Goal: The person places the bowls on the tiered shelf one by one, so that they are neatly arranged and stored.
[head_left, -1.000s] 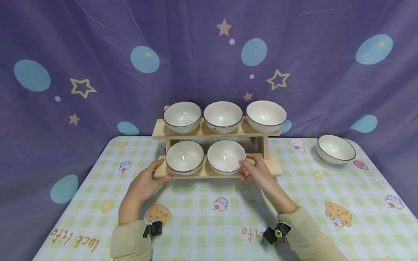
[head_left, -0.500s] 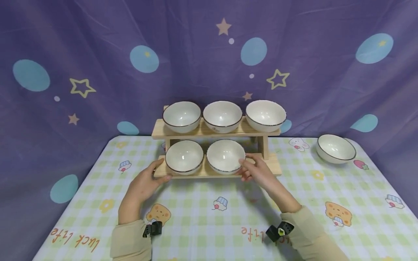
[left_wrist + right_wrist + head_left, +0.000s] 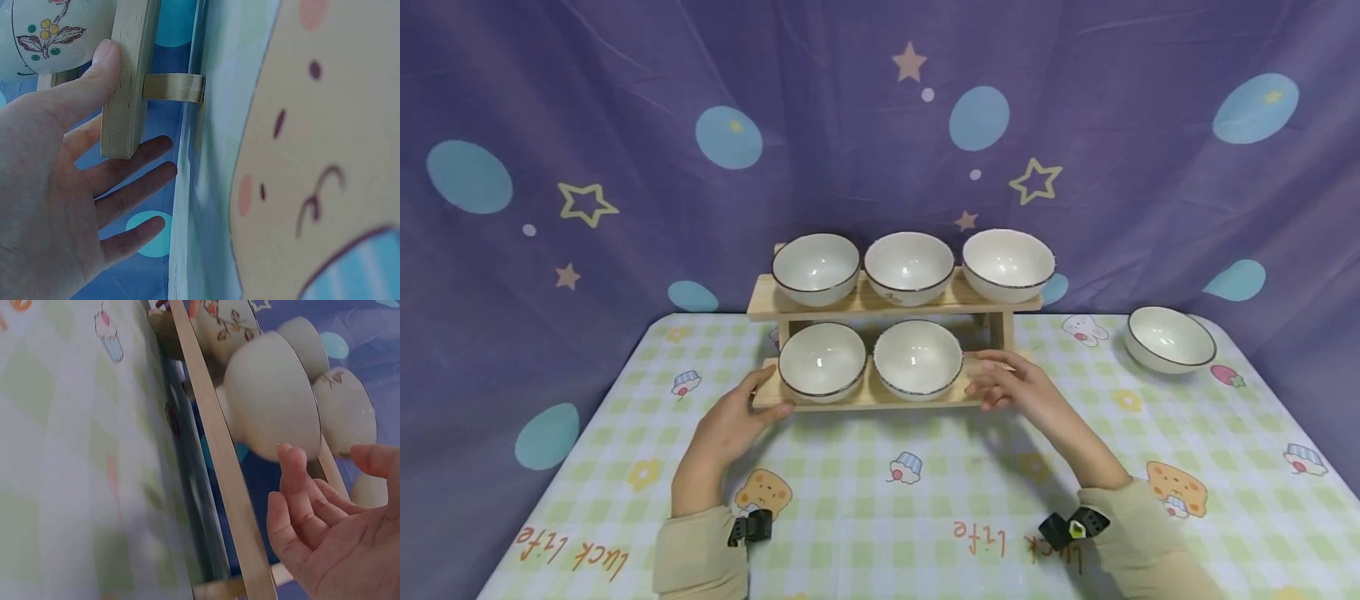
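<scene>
A two-tier wooden rack (image 3: 765,298) carries several white bowls with dark rims. My left hand (image 3: 730,427) holds the left end of its lower board, thumb at the front and fingers behind, as the left wrist view shows; the other fingers are spread. Beside the thumb sits the lower-left bowl (image 3: 822,362), with a flower pattern outside. My right hand (image 3: 1015,387) is off to the right of the lower-right bowl (image 3: 917,360), fingers loosely bent and holding nothing. In the right wrist view its fingertips (image 3: 290,456) are close by that bowl's side.
Three bowls stand on the upper board, among them the middle one (image 3: 910,267). Another white bowl (image 3: 1170,340) rests on the table at the back right. A checked cloth (image 3: 850,517) covers the table, and a purple curtain (image 3: 850,125) hangs behind the rack.
My right hand has let go of the lower-right bowl and moved away to the right. The left hand keeps its hold on the rack. The bowls stay on their boards.
</scene>
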Action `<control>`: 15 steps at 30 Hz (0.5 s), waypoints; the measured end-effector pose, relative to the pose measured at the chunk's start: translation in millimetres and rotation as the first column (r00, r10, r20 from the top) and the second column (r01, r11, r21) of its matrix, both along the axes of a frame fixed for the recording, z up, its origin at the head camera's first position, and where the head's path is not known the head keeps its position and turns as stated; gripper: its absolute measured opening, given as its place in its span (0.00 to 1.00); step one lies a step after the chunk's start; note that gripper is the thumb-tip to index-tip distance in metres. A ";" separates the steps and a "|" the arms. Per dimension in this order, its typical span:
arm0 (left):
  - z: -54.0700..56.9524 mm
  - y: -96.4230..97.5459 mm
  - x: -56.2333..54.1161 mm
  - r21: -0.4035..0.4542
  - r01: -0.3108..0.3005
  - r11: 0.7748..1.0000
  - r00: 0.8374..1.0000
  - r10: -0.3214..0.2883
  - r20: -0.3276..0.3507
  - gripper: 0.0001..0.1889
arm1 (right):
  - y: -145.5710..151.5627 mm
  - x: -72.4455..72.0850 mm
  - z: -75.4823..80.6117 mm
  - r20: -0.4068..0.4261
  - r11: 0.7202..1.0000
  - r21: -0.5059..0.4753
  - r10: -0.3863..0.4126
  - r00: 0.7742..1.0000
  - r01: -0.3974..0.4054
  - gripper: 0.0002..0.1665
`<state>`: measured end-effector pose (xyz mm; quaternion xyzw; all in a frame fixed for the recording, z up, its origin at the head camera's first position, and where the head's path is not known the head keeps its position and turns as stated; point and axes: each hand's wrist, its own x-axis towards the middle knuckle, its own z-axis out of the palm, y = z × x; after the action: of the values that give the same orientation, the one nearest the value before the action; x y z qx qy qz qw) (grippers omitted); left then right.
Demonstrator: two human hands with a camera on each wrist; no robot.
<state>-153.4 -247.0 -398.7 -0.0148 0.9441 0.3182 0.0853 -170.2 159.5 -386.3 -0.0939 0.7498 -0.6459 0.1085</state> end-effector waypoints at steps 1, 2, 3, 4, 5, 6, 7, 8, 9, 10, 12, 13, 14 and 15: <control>-0.3 -0.4 -0.1 0.002 -0.002 1.000 1.000 0.002 -0.002 0.48 | 3.6 0.3 0.0 -0.010 1.000 0.008 -0.006 1.000 0.006 0.29; -0.8 -1.0 -0.2 0.002 -0.003 1.000 1.000 0.003 -0.004 0.48 | 7.0 0.8 0.0 -0.019 1.000 0.016 -0.014 1.000 0.014 0.28; -1.2 -1.5 -0.3 0.002 -0.005 1.000 1.000 0.005 -0.006 0.48 | 10.6 1.3 -0.1 -0.025 0.999 0.029 -0.023 0.999 0.023 0.28; -1.5 -1.9 -0.4 0.001 -0.005 1.000 1.000 0.005 -0.009 0.48 | 14.2 1.7 -0.5 -0.032 0.999 0.041 -0.029 0.999 0.030 0.28; -1.9 -2.3 -0.5 0.002 -0.006 1.000 1.000 0.006 -0.012 0.48 | 18.3 1.9 -1.4 -0.041 0.998 0.053 -0.035 0.999 0.037 0.28; -2.3 -2.5 -0.8 0.001 -0.005 1.000 1.000 0.005 -0.016 0.48 | 22.3 2.1 -2.4 -0.052 0.997 0.067 -0.040 0.998 0.044 0.28; -2.9 -2.6 -1.1 0.003 -0.005 1.000 1.000 0.005 -0.017 0.48 | 26.5 2.4 -3.5 -0.067 0.995 0.084 -0.044 0.997 0.050 0.28; -3.1 -2.5 -1.3 0.004 -0.003 1.000 1.000 0.003 -0.019 0.48 | 30.9 3.0 -4.5 -0.080 0.993 0.101 -0.047 0.996 0.055 0.28; -3.2 -2.2 -1.5 0.005 -0.001 1.000 1.000 0.001 -0.020 0.48 | 35.5 3.4 -5.7 -0.093 0.992 0.114 -0.049 0.994 0.060 0.28; -3.3 -2.1 -1.5 0.005 0.000 1.000 1.000 0.000 -0.020 0.48 | 40.1 3.9 -6.9 -0.106 0.990 0.127 -0.052 0.993 0.065 0.28; -3.6 -1.8 -1.5 0.008 -0.002 1.000 1.000 0.002 -0.018 0.48 | 49.7 5.1 -9.3 -0.130 0.987 0.145 -0.055 0.990 0.074 0.28; -3.8 -1.8 -1.4 0.008 -0.004 1.000 1.000 0.004 -0.016 0.49 | 54.5 5.9 -10.0 -0.137 0.985 0.151 -0.057 0.989 0.078 0.28; -3.9 -1.7 -1.2 0.010 -0.006 1.000 1.000 0.006 -0.015 0.48 | 59.3 6.6 -10.8 -0.141 0.985 0.155 -0.059 0.988 0.081 0.28; -3.9 -1.5 -0.9 0.009 -0.006 1.000 1.000 0.006 -0.013 0.49 | 64.1 7.1 -11.5 -0.144 0.984 0.156 -0.063 0.988 0.085 0.29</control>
<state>-154.3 -248.6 -402.7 -0.0153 0.9431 0.3229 0.0784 -163.1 223.6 -397.8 -0.1014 0.8083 -0.5786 0.0392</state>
